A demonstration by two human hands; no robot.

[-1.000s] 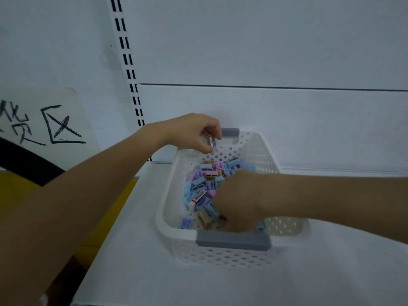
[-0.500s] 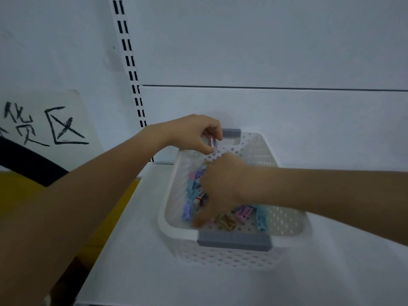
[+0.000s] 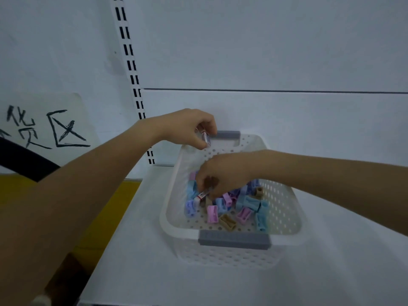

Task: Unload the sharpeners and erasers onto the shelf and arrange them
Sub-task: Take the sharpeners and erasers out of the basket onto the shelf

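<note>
A white perforated basket [image 3: 284,226] with grey handles stands on the white shelf [image 3: 154,272]. Several small pastel sharpeners [image 3: 242,214] in blue, pink, purple and tan lie loose in it. My left hand [image 3: 187,129] hovers over the basket's far-left corner and holds a stack of wrapped erasers [image 3: 206,138] in curled fingers. My right hand [image 3: 218,173] reaches down into the basket's left side and pinches one white eraser [image 3: 204,193] with a dark sleeve at its fingertips.
The shelf's white back panel [image 3: 265,118] rises right behind the basket. A slotted upright [image 3: 132,80] runs up at the left. A paper sign with black handwritten characters [image 3: 44,129] hangs further left, above a yellow surface [image 3: 106,208] below the shelf's edge.
My right hand moved from the basket's near side to its left side and rose a little, pinching an eraser. More sharpeners now show. My left hand has barely moved.
</note>
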